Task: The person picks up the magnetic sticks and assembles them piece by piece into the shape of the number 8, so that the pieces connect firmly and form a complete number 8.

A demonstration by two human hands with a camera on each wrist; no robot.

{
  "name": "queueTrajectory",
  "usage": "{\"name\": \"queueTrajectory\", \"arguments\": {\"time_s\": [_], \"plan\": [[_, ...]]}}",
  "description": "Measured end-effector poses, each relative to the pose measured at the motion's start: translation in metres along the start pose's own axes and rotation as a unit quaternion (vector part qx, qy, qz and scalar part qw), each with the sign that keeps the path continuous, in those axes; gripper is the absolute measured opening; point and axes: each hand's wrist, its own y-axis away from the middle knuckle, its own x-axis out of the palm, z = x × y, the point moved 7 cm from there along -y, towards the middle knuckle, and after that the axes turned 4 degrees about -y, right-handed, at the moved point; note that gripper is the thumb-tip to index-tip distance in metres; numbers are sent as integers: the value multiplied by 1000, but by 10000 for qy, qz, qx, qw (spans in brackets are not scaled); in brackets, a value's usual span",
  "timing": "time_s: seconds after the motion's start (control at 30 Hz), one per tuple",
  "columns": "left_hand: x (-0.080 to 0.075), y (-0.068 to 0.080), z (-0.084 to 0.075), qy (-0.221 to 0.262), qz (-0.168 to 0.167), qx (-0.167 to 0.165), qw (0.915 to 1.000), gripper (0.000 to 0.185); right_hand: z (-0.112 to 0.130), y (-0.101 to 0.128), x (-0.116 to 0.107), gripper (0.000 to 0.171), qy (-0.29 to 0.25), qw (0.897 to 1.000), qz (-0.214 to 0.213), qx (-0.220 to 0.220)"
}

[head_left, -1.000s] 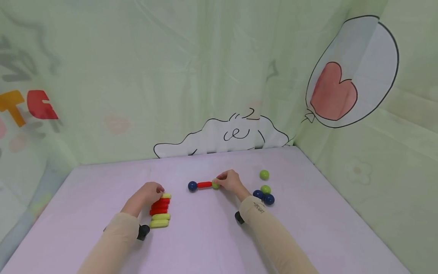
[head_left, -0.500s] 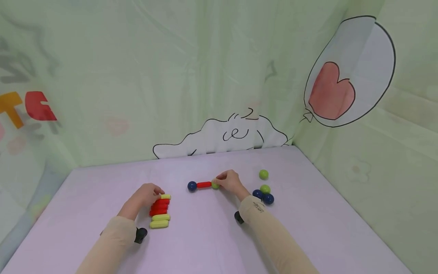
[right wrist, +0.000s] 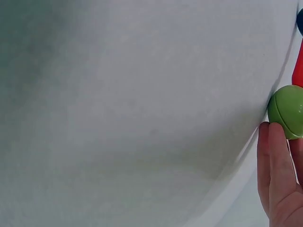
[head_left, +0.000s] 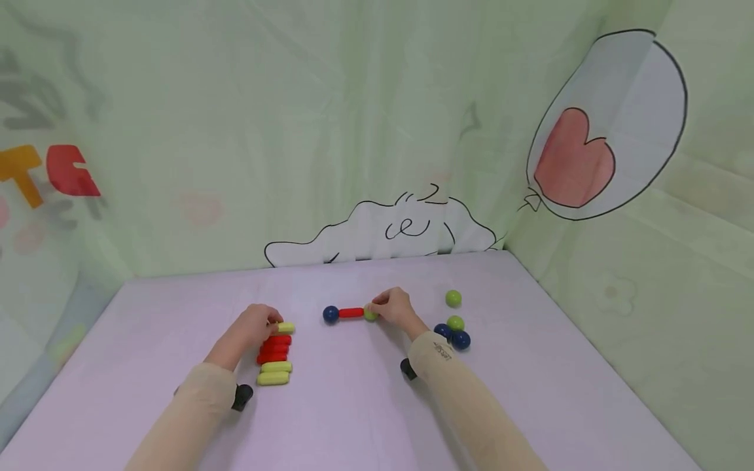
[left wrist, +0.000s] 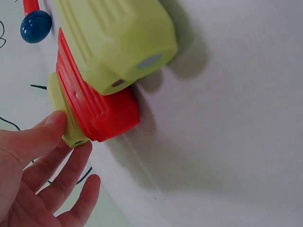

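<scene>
My left hand (head_left: pixel 254 324) pinches a yellow rod (head_left: pixel 286 328) between thumb and fingers, at the far end of a row of rods. Beside it lie several red rods (head_left: pixel 274 349), then two more yellow rods (head_left: pixel 273 378) nearer to me. Toward the table's middle, my right hand (head_left: pixel 397 309) pinches a green ball (head_left: pixel 370 314). That ball joins a red rod (head_left: pixel 351 313), whose other end meets a dark blue ball (head_left: pixel 331 314). In the left wrist view the pinched yellow rod (left wrist: pixel 71 127) stands close against a red rod (left wrist: pixel 102 111). The right wrist view shows fingertips on the green ball (right wrist: pixel 288 111).
Right of my right hand lie two dark blue balls (head_left: pixel 461 340) and a green ball (head_left: pixel 455 322), close together. Another green ball (head_left: pixel 453 298) sits farther back. The pale table (head_left: pixel 347 405) ends at printed curtains (head_left: pixel 235 163) behind and on the right.
My left hand has taken hold of the far yellow rod, and a small gap now shows between it and the red rods. My right hand stays on the green ball.
</scene>
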Motion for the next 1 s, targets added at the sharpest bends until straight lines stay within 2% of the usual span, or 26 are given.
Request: {"name": "queueTrajectory", "arguments": {"time_s": [0.2, 0.57, 0.8, 1.0], "plan": [[-4, 2, -8, -355, -147, 146, 9992, 19, -6, -4, -3, 23, -22, 9999, -35, 165], [-5, 3, -23, -489, -275, 344, 9978, 25, -9, -8, -3, 24, -136, 9994, 86, 320], [-13, 6, -33, -666, -728, -80, 9951, 26, -8, -7, -4, 25, -203, 9990, 47, 388], [-13, 9, -43, -743, -624, -426, 9944, 28, -5, -4, -4, 25, -147, 9991, 45, 399]]}}
